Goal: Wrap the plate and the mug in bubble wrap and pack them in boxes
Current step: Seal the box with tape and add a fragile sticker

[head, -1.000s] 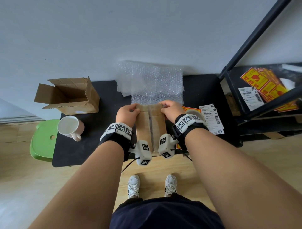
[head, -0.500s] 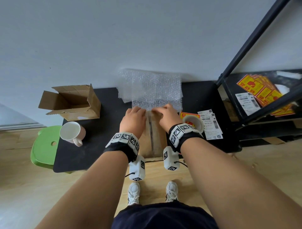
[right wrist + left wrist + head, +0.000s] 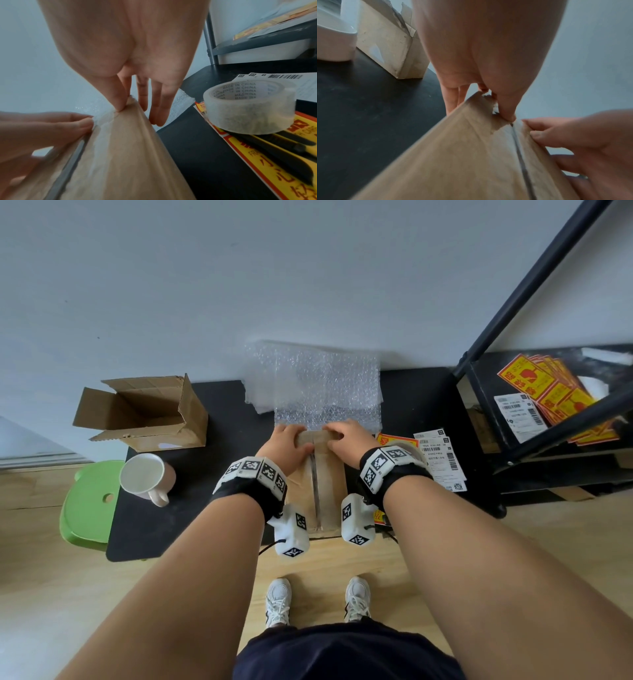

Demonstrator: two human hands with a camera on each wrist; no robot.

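Observation:
A flat brown cardboard box [image 3: 329, 484] lies at the front middle of the black table [image 3: 226, 412], its two top flaps folded shut with a dark seam between them. My left hand [image 3: 286, 441] and right hand [image 3: 346, 436] hold its far end, one on each flap. In the left wrist view the left thumb [image 3: 507, 112] pins the torn flap edge while the fingers reach down behind it. The right thumb [image 3: 118, 100] does the same on its side. A pink mug [image 3: 145, 477], white inside, stands at the left. Bubble wrap [image 3: 315, 385] lies behind the box. No plate is visible.
An open cardboard box [image 3: 144, 412] stands at the back left. A clear tape roll [image 3: 248, 108] rests on yellow stickers [image 3: 257, 155] and barcode labels [image 3: 440, 457] by my right wrist. A black shelf frame [image 3: 534, 392] holds more stickers. A green stool [image 3: 89, 501] stands left of the table.
The flaps, held slightly raised a second ago, now lie flat. Both hands have shifted a little on the box's far end, and the tape roll has come into view beside my right wrist.

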